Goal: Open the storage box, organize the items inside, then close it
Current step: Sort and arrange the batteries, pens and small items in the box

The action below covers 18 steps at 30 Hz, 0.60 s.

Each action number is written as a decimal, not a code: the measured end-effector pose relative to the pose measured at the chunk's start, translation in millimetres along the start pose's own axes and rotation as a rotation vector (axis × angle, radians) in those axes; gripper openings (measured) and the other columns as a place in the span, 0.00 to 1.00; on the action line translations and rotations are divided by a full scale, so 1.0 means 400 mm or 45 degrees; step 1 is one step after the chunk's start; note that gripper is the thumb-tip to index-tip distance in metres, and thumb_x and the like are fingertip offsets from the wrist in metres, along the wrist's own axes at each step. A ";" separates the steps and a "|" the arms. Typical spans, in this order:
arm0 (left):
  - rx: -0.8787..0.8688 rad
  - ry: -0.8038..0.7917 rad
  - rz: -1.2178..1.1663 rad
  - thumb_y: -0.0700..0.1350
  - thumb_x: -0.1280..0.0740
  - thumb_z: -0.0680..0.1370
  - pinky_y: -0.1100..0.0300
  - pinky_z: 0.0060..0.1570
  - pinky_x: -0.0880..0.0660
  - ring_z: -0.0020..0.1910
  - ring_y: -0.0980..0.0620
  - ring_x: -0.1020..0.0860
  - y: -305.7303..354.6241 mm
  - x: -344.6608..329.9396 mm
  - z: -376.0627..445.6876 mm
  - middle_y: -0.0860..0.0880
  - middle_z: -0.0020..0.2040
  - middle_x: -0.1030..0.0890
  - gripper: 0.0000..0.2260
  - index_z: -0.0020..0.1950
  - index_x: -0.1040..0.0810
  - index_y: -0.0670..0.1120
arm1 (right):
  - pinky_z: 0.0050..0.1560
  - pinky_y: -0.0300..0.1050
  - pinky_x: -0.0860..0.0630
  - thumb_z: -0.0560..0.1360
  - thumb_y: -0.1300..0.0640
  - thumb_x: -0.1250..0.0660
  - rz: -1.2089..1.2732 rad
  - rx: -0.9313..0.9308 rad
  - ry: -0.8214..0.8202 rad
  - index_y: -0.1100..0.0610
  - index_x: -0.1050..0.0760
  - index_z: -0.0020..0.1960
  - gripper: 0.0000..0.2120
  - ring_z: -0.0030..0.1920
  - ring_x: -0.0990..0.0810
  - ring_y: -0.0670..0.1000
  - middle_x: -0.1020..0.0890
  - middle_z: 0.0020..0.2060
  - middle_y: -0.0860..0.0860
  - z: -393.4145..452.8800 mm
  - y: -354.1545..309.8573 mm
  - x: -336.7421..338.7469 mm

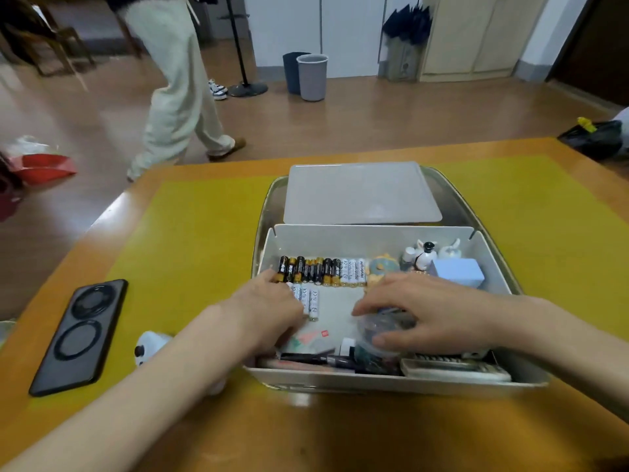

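Note:
The white storage box stands open on a metal tray, its translucent lid lying flat behind it. A row of black-and-gold and white batteries lines the box's back left. My left hand reaches into the box's left side, fingertips at the batteries; more white batteries lie just beside it. My right hand grips a small clear round container from above in the box's middle. A light blue block and small figurines sit at the back right.
A black phone lies on the yellow mat to the left, with a small white toy near my left forearm. Pens and a flat case fill the box's front. A person walks across the floor beyond the table.

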<state>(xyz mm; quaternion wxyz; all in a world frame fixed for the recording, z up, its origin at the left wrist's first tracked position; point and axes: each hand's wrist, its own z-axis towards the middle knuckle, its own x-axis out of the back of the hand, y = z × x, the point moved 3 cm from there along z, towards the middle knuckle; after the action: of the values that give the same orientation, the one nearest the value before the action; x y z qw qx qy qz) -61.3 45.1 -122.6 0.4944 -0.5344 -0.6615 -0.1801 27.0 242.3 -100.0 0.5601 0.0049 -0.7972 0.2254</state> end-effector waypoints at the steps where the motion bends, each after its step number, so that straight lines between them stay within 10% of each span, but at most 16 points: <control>1: 0.004 -0.015 -0.055 0.46 0.26 0.70 0.56 0.59 0.34 0.55 0.51 0.23 -0.006 0.003 -0.004 0.53 0.51 0.17 0.08 0.49 0.18 0.51 | 0.66 0.45 0.31 0.72 0.31 0.42 -0.006 0.012 -0.001 0.40 0.30 0.71 0.30 0.61 0.31 0.38 0.25 0.60 0.38 -0.001 0.005 0.000; 6: 0.138 -0.042 -0.537 0.48 0.25 0.67 0.61 0.30 0.38 0.36 0.57 0.27 -0.053 0.033 -0.027 0.53 0.41 0.20 0.09 0.43 0.22 0.51 | 0.63 0.41 0.35 0.69 0.31 0.33 -0.082 0.077 0.013 0.38 0.32 0.71 0.33 0.61 0.33 0.40 0.25 0.62 0.37 -0.002 0.016 -0.012; 11: 0.091 0.229 -0.678 0.52 0.24 0.72 0.56 0.46 0.24 0.48 0.55 0.22 -0.083 0.076 -0.017 0.57 0.48 0.19 0.14 0.57 0.17 0.56 | 0.62 0.41 0.28 0.67 0.27 0.32 0.094 0.041 0.207 0.38 0.30 0.69 0.33 0.59 0.30 0.36 0.25 0.59 0.33 -0.020 0.046 -0.009; 18: -0.076 0.397 -0.538 0.47 0.28 0.76 0.56 0.47 0.28 0.55 0.54 0.25 -0.050 0.069 0.093 0.58 0.52 0.22 0.11 0.58 0.18 0.58 | 0.59 0.30 0.29 0.66 0.31 0.27 0.462 0.046 0.647 0.39 0.24 0.66 0.31 0.61 0.23 0.38 0.21 0.58 0.31 -0.076 0.097 0.034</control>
<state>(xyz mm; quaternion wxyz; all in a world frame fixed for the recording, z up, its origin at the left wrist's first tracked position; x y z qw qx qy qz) -94.3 80.8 -110.0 0.5258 -0.3645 -0.6687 -0.3788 39.2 291.4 -93.4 0.6917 -0.1842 -0.6155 0.3298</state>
